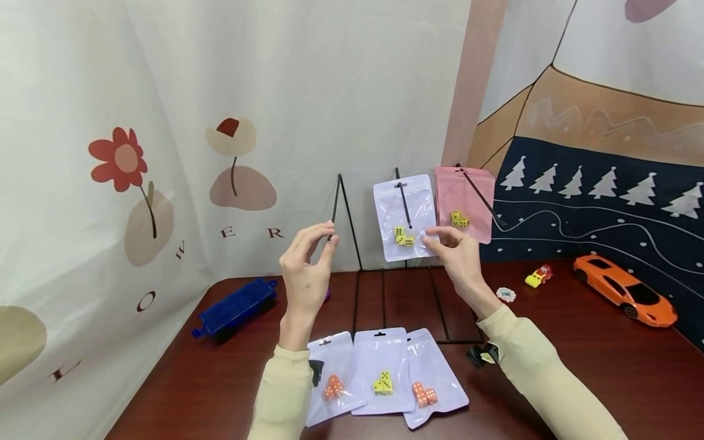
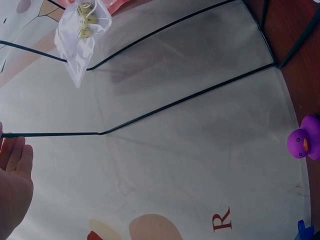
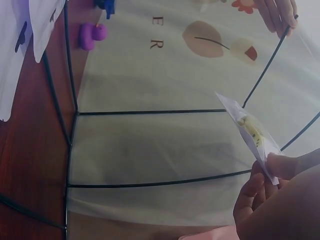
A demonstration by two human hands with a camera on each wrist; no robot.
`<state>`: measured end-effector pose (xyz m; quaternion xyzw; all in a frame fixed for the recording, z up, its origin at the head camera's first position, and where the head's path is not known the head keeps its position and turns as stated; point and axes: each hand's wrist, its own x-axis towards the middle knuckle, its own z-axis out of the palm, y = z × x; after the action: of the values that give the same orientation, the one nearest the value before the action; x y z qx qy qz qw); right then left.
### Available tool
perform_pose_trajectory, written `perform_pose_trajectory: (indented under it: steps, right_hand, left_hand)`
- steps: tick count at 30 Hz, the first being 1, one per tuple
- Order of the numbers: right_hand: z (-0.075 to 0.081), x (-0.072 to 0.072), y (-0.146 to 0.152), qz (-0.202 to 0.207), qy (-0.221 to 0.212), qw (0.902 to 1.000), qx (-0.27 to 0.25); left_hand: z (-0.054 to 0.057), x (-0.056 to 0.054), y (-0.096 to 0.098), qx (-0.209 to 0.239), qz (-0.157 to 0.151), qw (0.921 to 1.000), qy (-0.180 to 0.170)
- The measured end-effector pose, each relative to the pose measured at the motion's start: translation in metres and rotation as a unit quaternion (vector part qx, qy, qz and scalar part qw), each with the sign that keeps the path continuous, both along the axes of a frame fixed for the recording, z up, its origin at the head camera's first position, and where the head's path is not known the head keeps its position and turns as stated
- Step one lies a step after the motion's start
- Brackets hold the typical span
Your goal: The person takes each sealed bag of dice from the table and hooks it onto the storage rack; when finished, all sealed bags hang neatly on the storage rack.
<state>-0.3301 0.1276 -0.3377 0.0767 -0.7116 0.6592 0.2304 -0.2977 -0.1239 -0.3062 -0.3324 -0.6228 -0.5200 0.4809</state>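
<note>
My left hand (image 1: 305, 269) pinches the tip of the left prong of a black wire rack (image 1: 350, 223); that prong carries no bag. A white zip bag (image 1: 418, 198) with yellow dice (image 1: 404, 237) hangs by its slot from the middle prong. My right hand (image 1: 459, 260) pinches this bag's lower right corner between thumb and fingers, as the right wrist view also shows. On the right prong hangs a pink bag (image 1: 477, 195), also with yellow dice. Below the rack lie a left white bag (image 1: 330, 351) with orange dice, a middle bag (image 1: 378, 351) with yellow dice, and a right bag (image 1: 434, 360) with orange dice.
A blue toy (image 1: 236, 308) lies at the table's left, and a purple duck (image 2: 302, 140) sits near the rack. To the right are a poker chip (image 1: 506, 294), a small red-and-yellow toy (image 1: 538, 276) and an orange toy car (image 1: 627, 290). A printed curtain (image 1: 330, 91) hangs behind.
</note>
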Motion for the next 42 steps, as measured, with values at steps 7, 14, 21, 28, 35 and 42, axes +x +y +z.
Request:
perform_pose_trajectory:
  steps: [7, 14, 21, 28, 35, 42]
  right_hand:
    - [0.001, -0.005, 0.001, 0.011, -0.003, 0.9999, 0.005]
    - [0.005, -0.009, 0.0, 0.008, -0.011, 0.9997, 0.019]
    - [0.007, -0.013, -0.004, 0.002, -0.017, 0.9997, 0.016]
    - [0.011, -0.016, -0.003, 0.005, -0.012, 0.9997, 0.021]
    - [0.009, -0.018, -0.003, -0.002, -0.015, 0.9997, 0.019]
    - [0.004, -0.021, -0.002, -0.005, -0.012, 0.9996, 0.024]
  left_hand:
    - [0.0, 0.001, -0.001, 0.0, 0.002, 1.0, 0.0]
    - [0.001, 0.0, -0.003, 0.002, 0.004, 1.0, 0.002]
    - [0.001, 0.002, -0.003, 0.005, 0.003, 1.0, 0.003]
    - [0.001, 0.002, -0.002, 0.001, 0.003, 1.0, 0.008]
    - [0.0, 0.003, 0.0, -0.007, 0.007, 0.9999, 0.001]
    - [0.001, 0.002, 0.0, -0.013, 0.008, 0.9999, 0.004]
